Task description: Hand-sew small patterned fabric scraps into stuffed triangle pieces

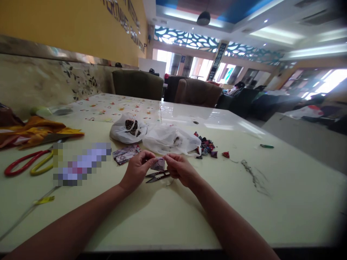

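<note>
My left hand (138, 168) and my right hand (181, 169) meet over the pale table (284, 202), both pinched on a small folded piece of patterned fabric (158, 164) held between them. A pair of black thread snips (157, 176) lies on the table just under my hands. Flat fabric squares (126, 153) lie to the left of my left hand. Behind my hands lie two white plastic bags (170, 139), one holding dark bits. A heap of small folded fabric pieces (206, 147) sits to the right of the bags.
Red and yellow scissors (28, 163) and orange cloth (35, 131) lie at the left. Loose thread (255, 177) and a small green object (267, 146) are at the right. A floral cloth (114, 106) covers the far table. Armchairs (197, 92) stand behind it.
</note>
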Tool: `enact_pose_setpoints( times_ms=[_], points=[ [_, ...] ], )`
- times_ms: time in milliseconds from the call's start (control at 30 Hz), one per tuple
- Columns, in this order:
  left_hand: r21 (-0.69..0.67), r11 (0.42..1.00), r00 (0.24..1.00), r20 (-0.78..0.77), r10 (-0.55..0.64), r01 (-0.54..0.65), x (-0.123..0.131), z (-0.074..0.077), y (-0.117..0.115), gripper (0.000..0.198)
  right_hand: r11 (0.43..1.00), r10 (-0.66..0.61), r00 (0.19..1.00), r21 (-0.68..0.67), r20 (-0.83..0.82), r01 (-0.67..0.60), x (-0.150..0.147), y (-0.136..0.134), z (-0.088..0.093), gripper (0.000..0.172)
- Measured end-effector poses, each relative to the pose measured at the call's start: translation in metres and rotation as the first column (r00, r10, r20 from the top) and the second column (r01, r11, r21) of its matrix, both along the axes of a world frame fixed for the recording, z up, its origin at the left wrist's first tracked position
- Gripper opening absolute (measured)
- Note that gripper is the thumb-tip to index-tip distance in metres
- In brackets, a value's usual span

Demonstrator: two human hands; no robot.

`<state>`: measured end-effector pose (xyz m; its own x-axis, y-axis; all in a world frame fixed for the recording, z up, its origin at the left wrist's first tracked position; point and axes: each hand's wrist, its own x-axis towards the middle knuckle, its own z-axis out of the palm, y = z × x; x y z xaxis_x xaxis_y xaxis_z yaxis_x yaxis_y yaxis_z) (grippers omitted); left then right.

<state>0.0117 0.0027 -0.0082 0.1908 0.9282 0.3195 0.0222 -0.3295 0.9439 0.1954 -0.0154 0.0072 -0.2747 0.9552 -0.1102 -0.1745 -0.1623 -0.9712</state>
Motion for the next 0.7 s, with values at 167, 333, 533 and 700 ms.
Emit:
enact_pose_setpoints(
  times_ms=[167,333,533,700],
  points=[
    [-0.018,1.0,1.0,0.002,-0.013,0.013,0.0011,0.0046,-0.002,0.024,0.996,-0.088,0.996,0.035,0.023,0.087,-0.0026,0.0009,-0.002,0.033],
    [-0.028,1.0,1.0,0.006,0.014,-0.014,0.002,0.0053,-0.0019,0.024,0.99,-0.12,0.99,0.078,0.078,0.114,-0.0047,0.0003,-0.0021,0.029],
    [0.003,0.998,0.998,-0.023,0.062,-0.062,0.0019,0.0038,-0.0015,0.023,0.989,-0.095,0.993,0.123,0.074,0.086,-0.0048,-0.0033,0.0008,0.033],
    [0.067,0.995,0.995,-0.062,0.081,-0.077,0.0004,0.0015,-0.0021,0.02,0.985,-0.104,0.986,0.149,0.13,0.084,-0.0071,-0.0039,0.0011,0.034]
  ],
)
